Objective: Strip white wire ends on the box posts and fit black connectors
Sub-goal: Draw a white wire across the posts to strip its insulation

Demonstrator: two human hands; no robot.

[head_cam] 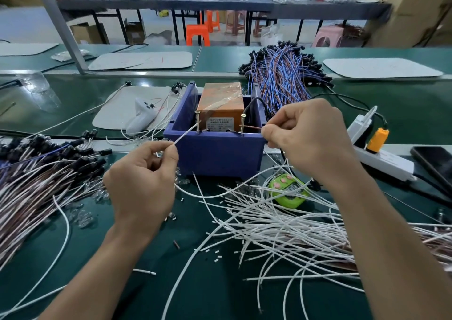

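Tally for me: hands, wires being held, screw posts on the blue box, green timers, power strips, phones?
Hands: 2, left hand, right hand
Held wires: 2
Screw posts: 2
Green timer: 1
Power strip: 1
Phone: 1
Total: 9

I can read nothing for certain here. The orange block (220, 99) inside the blue box (215, 153) carries a pale label (220, 123) with rows of small print, too blurred for me to make out. The white mat (112, 116) bears red pen scrawls (156, 104), which I cannot read as letters or numbers.
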